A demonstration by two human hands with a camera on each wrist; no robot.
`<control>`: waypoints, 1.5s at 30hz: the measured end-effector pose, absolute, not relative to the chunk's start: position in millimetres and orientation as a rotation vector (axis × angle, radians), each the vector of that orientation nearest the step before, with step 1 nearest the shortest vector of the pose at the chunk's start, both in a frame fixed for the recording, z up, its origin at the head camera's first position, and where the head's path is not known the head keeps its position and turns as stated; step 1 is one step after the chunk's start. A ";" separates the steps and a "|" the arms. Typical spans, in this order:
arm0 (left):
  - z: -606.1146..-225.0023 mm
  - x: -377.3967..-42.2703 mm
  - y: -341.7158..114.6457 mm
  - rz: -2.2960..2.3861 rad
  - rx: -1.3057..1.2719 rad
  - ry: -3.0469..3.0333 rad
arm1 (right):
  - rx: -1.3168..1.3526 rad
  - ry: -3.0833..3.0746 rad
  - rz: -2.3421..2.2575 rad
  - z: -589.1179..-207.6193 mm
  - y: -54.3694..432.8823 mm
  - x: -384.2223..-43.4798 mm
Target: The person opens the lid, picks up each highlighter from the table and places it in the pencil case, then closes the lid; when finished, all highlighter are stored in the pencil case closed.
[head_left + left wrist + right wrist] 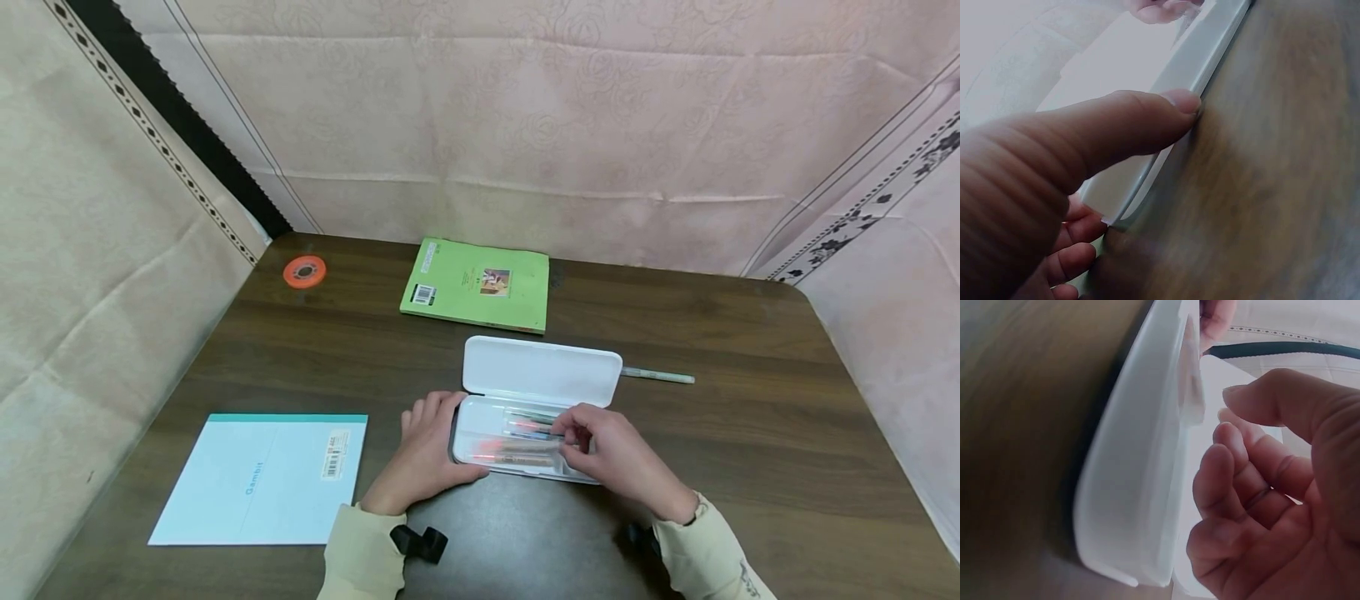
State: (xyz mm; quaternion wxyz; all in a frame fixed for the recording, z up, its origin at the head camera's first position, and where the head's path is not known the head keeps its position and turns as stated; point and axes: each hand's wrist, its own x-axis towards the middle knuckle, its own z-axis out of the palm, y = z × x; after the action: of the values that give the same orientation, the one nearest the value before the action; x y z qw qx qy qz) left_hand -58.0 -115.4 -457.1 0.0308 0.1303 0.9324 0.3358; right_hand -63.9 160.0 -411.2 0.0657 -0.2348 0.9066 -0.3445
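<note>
A white pencil case lies on the table with its lid swung back. Inside it are several pens, partly covered by a clear inner piece. My left hand grips the case's left end, its thumb along the front edge and its fingers round the side and back corner. Over the right part of the tray hovers my right hand, fingers loosely bent. In the right wrist view, a gap shows between thumb and fingertips, and I see nothing held in the right hand.
Behind the case's right side lies a pale green pen. A green book is farther back, an orange-red tape roll at the back left. A light blue notebook lies left of my left hand. Curtains surround the wooden table.
</note>
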 end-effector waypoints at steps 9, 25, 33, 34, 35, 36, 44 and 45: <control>-458.1 -58.3 -114.9 1.024 0.393 2.873 | -0.649 2.749 -1.074 -404.1 165.3 -67.1; -458.5 -58.2 -115.6 1.045 0.396 2.872 | -0.556 2.837 -1.191 -383.9 204.7 -73.1; -457.6 -58.1 -114.7 1.043 0.402 2.874 | -0.418 2.889 -1.210 -374.9 240.6 -80.1; -457.4 -58.1 -114.6 1.044 0.401 2.873 | -0.399 2.892 -1.212 -374.7 245.1 -81.1; -457.0 -58.0 -114.6 1.045 0.400 2.870 | -0.381 2.897 -1.206 -374.8 249.8 -82.2; -456.9 -58.0 -114.4 1.045 0.400 2.870 | -0.361 2.895 -1.205 -375.3 254.2 -83.2; -455.6 -57.5 -114.6 1.036 0.392 2.868 | -0.226 2.869 -1.134 -386.0 286.8 -91.8; -455.7 -57.4 -114.6 1.034 0.391 2.868 | -0.213 2.866 -1.128 -387.8 290.6 -93.3</control>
State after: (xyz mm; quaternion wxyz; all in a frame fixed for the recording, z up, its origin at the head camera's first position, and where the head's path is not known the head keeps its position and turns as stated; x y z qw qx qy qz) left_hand -57.4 -114.6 -455.7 0.0340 0.1271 0.9326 0.3362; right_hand -93.3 290.6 -387.8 0.0270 -0.0690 0.9279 -0.3653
